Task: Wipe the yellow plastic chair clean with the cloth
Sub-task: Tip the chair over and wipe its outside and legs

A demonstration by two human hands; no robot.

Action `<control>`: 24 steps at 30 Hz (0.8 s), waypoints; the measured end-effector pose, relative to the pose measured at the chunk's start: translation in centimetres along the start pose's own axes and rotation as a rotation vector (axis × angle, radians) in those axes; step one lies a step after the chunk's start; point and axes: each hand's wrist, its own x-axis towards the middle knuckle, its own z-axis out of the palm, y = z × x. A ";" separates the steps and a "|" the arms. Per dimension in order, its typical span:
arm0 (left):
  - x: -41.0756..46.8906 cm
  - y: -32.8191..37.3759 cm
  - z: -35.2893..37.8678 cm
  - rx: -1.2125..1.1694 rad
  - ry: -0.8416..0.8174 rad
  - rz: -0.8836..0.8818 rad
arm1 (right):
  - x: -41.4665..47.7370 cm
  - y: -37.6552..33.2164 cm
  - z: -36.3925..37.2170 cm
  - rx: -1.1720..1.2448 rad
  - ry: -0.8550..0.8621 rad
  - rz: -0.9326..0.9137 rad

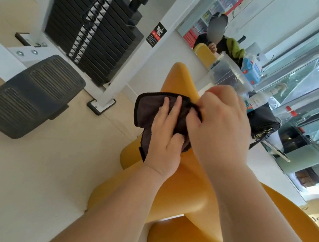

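Observation:
A yellow plastic chair (182,199) fills the lower middle of the head view, its backrest top reaching up behind my hands. A dark brown cloth (148,110) with black edging hangs above the chair between both hands. My left hand (165,139) holds it, fingers laid flat over its front and thumb tucked against its right side. My right hand (220,123) pinches the cloth's upper right edge. Part of the cloth is hidden behind my hands.
A black weight stack (93,28) in a white frame stands at the upper left, with a dark ribbed footplate (30,94) below it. A counter on the right carries a clear tub (229,73), a black bag (262,119) and bottles. A mirror (213,18) reflects a person.

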 end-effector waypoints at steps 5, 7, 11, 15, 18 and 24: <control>1.5 3.4 -0.3 -0.234 0.068 -0.261 | 0.0 1.3 -1.2 0.251 -0.249 0.185; 2.6 3.9 0.2 -0.120 0.072 -0.296 | -0.2 1.2 -1.2 0.191 -0.378 0.176; 5.1 3.1 0.1 -0.149 0.088 -0.340 | -0.3 1.4 -1.8 0.207 -0.534 0.186; 8.5 2.1 -2.0 -0.174 -0.022 -0.367 | 0.0 1.9 -1.8 0.295 -0.545 0.241; 5.1 1.6 -1.5 -0.093 -0.043 -0.190 | -0.1 2.0 -1.6 0.286 -0.488 0.229; 1.9 1.1 -0.6 -0.065 -0.035 -0.119 | -0.5 1.4 -1.6 0.217 -0.468 0.228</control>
